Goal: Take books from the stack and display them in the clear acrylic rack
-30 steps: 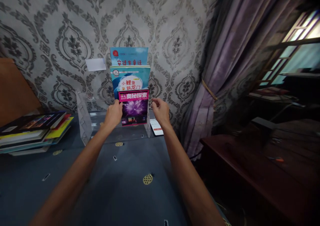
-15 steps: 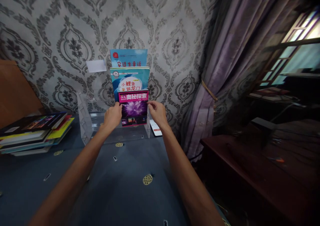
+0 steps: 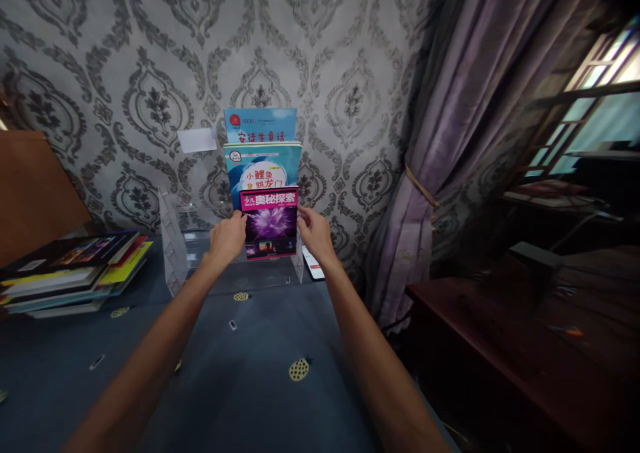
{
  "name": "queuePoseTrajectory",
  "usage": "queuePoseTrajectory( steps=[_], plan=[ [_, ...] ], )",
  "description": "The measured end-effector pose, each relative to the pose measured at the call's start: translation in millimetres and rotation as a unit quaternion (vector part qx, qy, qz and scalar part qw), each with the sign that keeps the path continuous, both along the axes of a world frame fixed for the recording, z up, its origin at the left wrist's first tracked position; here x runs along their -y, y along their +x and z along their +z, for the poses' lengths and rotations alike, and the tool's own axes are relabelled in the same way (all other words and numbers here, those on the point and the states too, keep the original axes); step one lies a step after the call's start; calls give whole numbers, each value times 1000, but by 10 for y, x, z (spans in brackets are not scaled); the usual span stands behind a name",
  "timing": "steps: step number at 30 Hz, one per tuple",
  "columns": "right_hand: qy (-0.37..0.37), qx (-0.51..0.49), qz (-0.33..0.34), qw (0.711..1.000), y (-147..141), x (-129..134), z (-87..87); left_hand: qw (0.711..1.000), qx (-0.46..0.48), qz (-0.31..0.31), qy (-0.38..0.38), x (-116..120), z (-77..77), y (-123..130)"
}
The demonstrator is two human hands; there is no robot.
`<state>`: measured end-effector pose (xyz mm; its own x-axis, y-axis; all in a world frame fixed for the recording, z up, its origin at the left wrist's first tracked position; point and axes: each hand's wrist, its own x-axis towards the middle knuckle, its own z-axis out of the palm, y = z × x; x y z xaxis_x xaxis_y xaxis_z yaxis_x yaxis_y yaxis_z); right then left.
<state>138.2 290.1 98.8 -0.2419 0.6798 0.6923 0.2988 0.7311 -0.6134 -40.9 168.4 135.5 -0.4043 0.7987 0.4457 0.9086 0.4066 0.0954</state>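
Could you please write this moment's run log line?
left hand: purple book, left edge | right hand: same book, right edge | clear rack: blue books behind purple one

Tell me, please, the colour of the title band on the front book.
Pink, with white characters; the head view shows the title band best.

The room is dim. Daylight shows pale and bright in the window (image 3: pixel 615 123), far to the right of the right hand (image 3: pixel 316 233) and higher up. Nearer that hand, the desk (image 3: pixel 450 339) sinks into murky shadow. Soft darkness spreads over the tablecloth (image 3: pixel 260 373) below the hands. Just beside the left hand (image 3: pixel 227 238), the clear rack (image 3: pixel 171 239) catches faint glare. The magazine (image 3: pixel 270 223) between the hands looks fairly sharp; far right of them, things stretch and smear.
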Motion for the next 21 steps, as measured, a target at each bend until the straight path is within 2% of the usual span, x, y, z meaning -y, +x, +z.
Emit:
queuePoseTrajectory(
  steps=[21],
  plan=[
    [2, 16, 2, 1000, 3, 4, 2, 1000, 10, 0, -4, 59, 17, 13]
  ],
)
